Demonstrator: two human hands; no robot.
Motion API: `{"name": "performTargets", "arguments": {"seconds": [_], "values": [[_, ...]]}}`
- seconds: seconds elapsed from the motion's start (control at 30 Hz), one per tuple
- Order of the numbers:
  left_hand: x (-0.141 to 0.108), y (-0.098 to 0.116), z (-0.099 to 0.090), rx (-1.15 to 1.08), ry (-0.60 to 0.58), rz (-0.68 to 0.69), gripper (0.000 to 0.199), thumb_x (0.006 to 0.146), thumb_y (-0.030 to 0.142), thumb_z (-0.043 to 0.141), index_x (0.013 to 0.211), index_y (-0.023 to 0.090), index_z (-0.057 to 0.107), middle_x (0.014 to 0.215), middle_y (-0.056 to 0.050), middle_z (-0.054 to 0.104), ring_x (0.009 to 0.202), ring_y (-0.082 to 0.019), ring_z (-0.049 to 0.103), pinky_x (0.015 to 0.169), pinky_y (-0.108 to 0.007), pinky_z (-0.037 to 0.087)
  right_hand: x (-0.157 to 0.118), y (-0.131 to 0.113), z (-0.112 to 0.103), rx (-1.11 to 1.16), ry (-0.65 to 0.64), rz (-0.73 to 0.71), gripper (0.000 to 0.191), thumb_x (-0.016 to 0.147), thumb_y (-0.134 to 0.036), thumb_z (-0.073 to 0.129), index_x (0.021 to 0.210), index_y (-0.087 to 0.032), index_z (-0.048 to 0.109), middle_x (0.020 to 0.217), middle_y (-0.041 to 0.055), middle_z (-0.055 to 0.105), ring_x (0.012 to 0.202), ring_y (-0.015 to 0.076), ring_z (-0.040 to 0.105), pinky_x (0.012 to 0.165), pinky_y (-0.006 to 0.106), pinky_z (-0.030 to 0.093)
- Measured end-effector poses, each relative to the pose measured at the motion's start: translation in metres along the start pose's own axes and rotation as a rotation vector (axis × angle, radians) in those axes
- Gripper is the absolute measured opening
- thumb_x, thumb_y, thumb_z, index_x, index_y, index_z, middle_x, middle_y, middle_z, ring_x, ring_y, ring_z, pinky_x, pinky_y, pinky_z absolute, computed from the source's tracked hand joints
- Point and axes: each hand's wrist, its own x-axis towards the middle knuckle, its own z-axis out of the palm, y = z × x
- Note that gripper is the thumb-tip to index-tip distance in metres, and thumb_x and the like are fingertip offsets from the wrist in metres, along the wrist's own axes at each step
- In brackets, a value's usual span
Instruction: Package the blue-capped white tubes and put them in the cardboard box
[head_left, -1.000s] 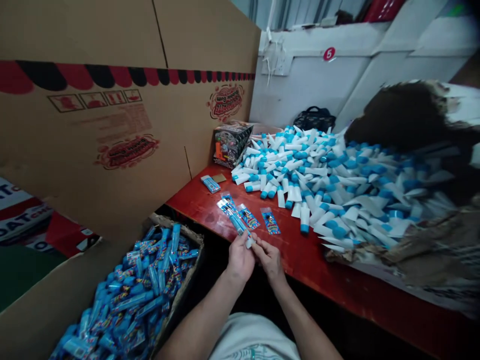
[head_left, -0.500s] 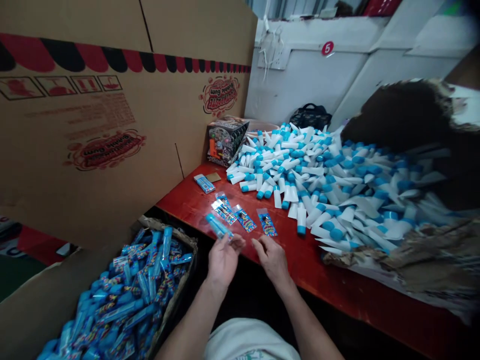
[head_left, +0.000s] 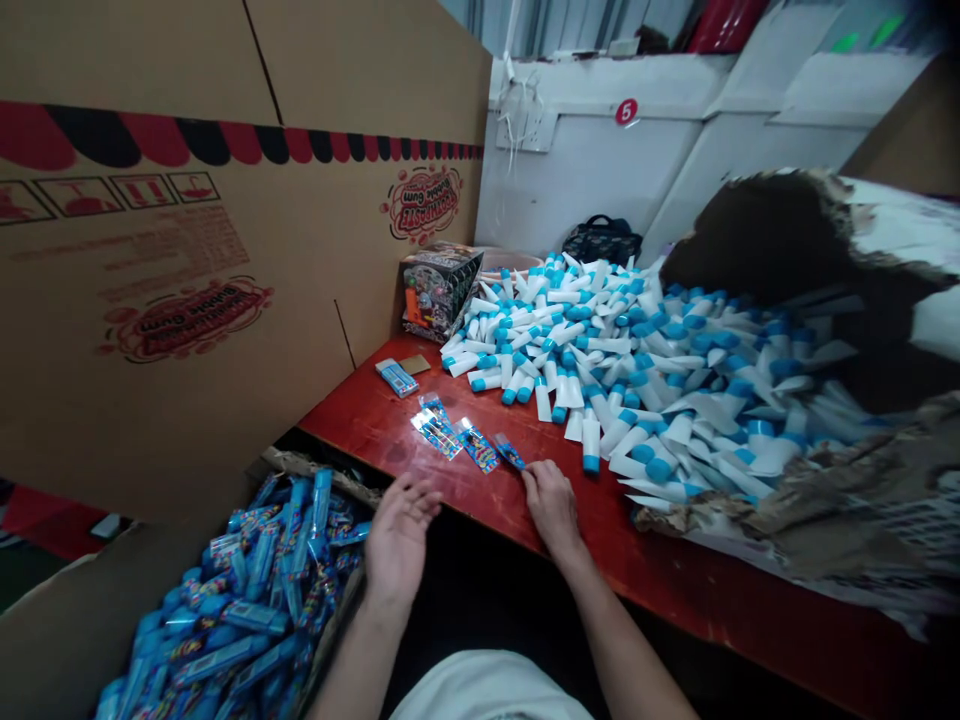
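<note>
Slim blue packet (head_left: 510, 451) lying flat on a red tabletop (head_left: 360, 425), its long axis slanting from far left to near right. The right hand (head_left: 553, 505) is the nearer hand: it lies just below and to the right of the packet, fingers close together and tips at or touching the packet's near end; whether they pinch it cannot be told. The left hand (head_left: 400, 535) is farther off, to the near left of the packet, wide open with fingers spread and holding nothing. Two flat clear-sleeved sweet packets (head_left: 442, 430) lie just left of the packet, side by side and nearly touching it, and a blue card (head_left: 397, 377) lies farther left and beyond. A heap of white tubes with blue caps (head_left: 600, 385) begins beyond and to the right of the packet, with a strip of bare red surface between them. The table's front edge runs just nearer than the packet, under the right wrist, so open room around the packet is mainly this narrow strip. A woven basket (head_left: 319, 465) packed with blue sweet packets (head_left: 255, 590) sits below that edge, to the near left of the packet, beneath the left hand.
</note>
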Motion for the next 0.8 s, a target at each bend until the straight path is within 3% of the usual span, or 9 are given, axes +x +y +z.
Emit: {"name": "performTargets", "arguments": {"seconds": [0.17, 0.3, 0.47, 0.6, 0.8], "values": [[-0.007, -0.048, 0.049, 0.121, -0.320, -0.331, 0.033, 0.074, 0.024, 0.066, 0.106, 0.016, 0.060, 0.097, -0.010, 0.068, 0.079, -0.019, 0.065, 0.068, -0.029, 0.048, -0.009, 0.000, -0.009, 0.711, 0.023, 0.214, 0.024, 0.084, -0.039, 0.051, 0.077, -0.019, 0.060, 0.072, 0.0006, 0.058, 0.069, 0.0163, 0.054, 0.065, 0.026, 0.042], [0.003, -0.069, 0.072, 0.147, -0.439, -0.308, 0.020, 0.075, 0.028, 0.067, 0.090, 0.015, 0.064, 0.083, -0.006, 0.067, 0.072, -0.016, 0.062, 0.065, -0.027, 0.047, -0.019, -0.004, -0.016, 0.981, -0.067, 0.323, 0.026, 0.078, -0.045, 0.060, 0.075, -0.019, 0.061, 0.065, -0.0017, 0.057, 0.060, 0.0145, 0.051, 0.058, 0.024, 0.041], [0.011, -0.085, 0.078, 0.172, -0.342, -0.162, 0.021, 0.069, 0.028, 0.072, 0.081, 0.013, 0.065, 0.071, -0.002, 0.065, 0.060, -0.012, 0.058, 0.062, -0.025, 0.045, -0.023, -0.006, -0.019, 1.020, -0.164, 0.346, 0.033, 0.079, -0.050, 0.057, 0.090, -0.019, 0.064, 0.068, -0.0009, 0.061, 0.058, 0.0144, 0.053, 0.055, 0.024, 0.041], [0.011, -0.086, 0.073, 0.245, -0.319, -0.121, 0.021, 0.067, 0.028, 0.074, 0.079, 0.012, 0.066, 0.069, -0.001, 0.065, 0.059, -0.011, 0.056, 0.060, -0.022, 0.045, -0.019, -0.006, -0.012, 0.954, -0.145, 0.283, 0.030, 0.073, -0.048, 0.063, 0.071, -0.018, 0.061, 0.063, -0.0022, 0.056, 0.058, 0.0127, 0.049, 0.054, 0.023, 0.039], [0.018, -0.075, 0.070, 0.322, -0.423, -0.210, 0.027, 0.068, 0.035, 0.073, 0.079, 0.012, 0.065, 0.068, -0.004, 0.066, 0.056, -0.014, 0.058, 0.054, -0.025, 0.046, -0.012, -0.003, -0.010, 0.977, -0.166, 0.373, 0.039, 0.071, -0.054, 0.062, 0.058, -0.019, 0.053, 0.047, -0.0059, 0.044, 0.045, 0.0098, 0.039, 0.046, 0.022, 0.029]]}}
